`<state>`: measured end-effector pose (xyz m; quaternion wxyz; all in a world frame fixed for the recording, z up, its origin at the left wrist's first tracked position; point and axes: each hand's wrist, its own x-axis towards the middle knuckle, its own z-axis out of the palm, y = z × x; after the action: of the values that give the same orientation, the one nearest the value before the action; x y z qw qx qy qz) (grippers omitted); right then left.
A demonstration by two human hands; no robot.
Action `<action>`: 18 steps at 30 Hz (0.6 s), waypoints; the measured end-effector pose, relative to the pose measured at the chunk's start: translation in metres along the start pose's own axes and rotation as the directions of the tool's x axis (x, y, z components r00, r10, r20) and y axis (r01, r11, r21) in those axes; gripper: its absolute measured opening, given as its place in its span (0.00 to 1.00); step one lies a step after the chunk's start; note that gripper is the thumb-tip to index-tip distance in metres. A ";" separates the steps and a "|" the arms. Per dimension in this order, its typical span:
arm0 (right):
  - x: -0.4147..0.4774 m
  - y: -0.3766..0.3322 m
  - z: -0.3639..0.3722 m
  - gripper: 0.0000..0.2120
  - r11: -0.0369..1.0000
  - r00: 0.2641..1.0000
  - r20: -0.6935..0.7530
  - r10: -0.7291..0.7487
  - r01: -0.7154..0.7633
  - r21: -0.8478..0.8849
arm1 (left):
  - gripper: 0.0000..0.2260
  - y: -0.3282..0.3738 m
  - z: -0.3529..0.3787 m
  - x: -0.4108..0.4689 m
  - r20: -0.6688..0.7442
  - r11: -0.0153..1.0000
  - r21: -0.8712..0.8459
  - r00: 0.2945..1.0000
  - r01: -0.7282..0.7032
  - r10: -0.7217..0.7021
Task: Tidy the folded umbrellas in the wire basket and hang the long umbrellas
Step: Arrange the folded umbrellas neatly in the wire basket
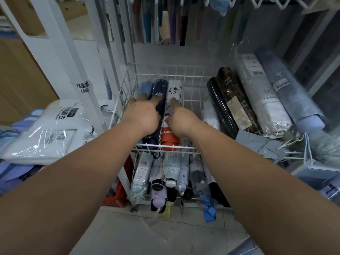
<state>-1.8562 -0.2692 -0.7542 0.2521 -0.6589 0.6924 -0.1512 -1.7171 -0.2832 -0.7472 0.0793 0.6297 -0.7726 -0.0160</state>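
Observation:
A white wire basket holds three folded umbrellas side by side at its left: a light blue one, a navy one and a white cartoon-print one with an orange handle. My left hand lies over the blue and navy umbrellas with fingers stretched forward. My right hand rests on the white umbrella, index finger pointing ahead. Long umbrellas hang from the rack above the basket.
Several wrapped folded umbrellas lean in a pile right of the basket. A lower wire basket holds more folded umbrellas. Packaged raincoats are stacked at the left. A red crate stands on the tiled floor.

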 end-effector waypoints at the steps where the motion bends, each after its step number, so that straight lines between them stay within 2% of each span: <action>1: 0.001 -0.001 0.000 0.37 1.000 1.000 -0.001 -0.007 0.007 -0.003 | 0.23 -0.003 0.001 0.000 -0.008 1.000 -0.002 1.000 -0.021 0.021; 4: -0.002 0.001 -0.003 0.37 0.999 0.999 0.005 -0.040 0.041 -0.019 | 0.23 -0.007 0.008 -0.003 0.006 0.999 -0.017 0.999 -0.050 0.050; 6: -0.006 0.004 -0.009 0.36 0.993 0.995 0.028 -0.099 0.101 -0.068 | 0.24 -0.004 0.008 -0.006 0.041 0.999 -0.052 0.999 -0.002 0.004; 8: -0.014 0.007 -0.019 0.34 0.977 0.988 0.048 -0.145 0.150 -0.149 | 0.24 0.005 0.003 -0.011 0.052 0.998 -0.041 0.998 0.048 -0.046; 10: -0.022 0.013 -0.027 0.29 0.951 0.986 -0.018 -0.164 0.153 -0.269 | 0.27 0.017 -0.002 -0.014 0.023 0.999 -0.005 0.999 0.033 -0.033; 12: -0.030 0.020 -0.035 0.21 0.890 0.969 -0.187 -0.164 0.063 -0.451 | 0.30 0.028 -0.005 -0.014 0.009 0.999 -0.007 0.999 -0.034 0.034; 14: -0.039 0.028 -0.044 0.17 0.808 0.956 -0.276 -0.103 -0.081 -0.583 | 0.31 0.040 -0.003 -0.010 0.040 0.990 0.017 0.990 -0.137 0.136; 16: -0.044 0.033 -0.049 0.14 0.736 0.972 -0.233 -0.015 -0.147 -0.661 | 0.30 0.047 0.001 -0.004 0.107 0.972 0.082 0.972 -0.218 0.209; 18: -0.044 0.034 -0.052 0.14 0.698 0.981 -0.194 0.020 -0.153 -0.699 | 0.30 0.049 0.002 0.001 0.160 0.963 0.113 0.961 -0.246 0.227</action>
<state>-1.9133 -0.2291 -0.7231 -0.0754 -0.6561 0.7463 0.0832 -1.7653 -0.2738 -0.7430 -0.0175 0.5337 -0.8455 -0.0014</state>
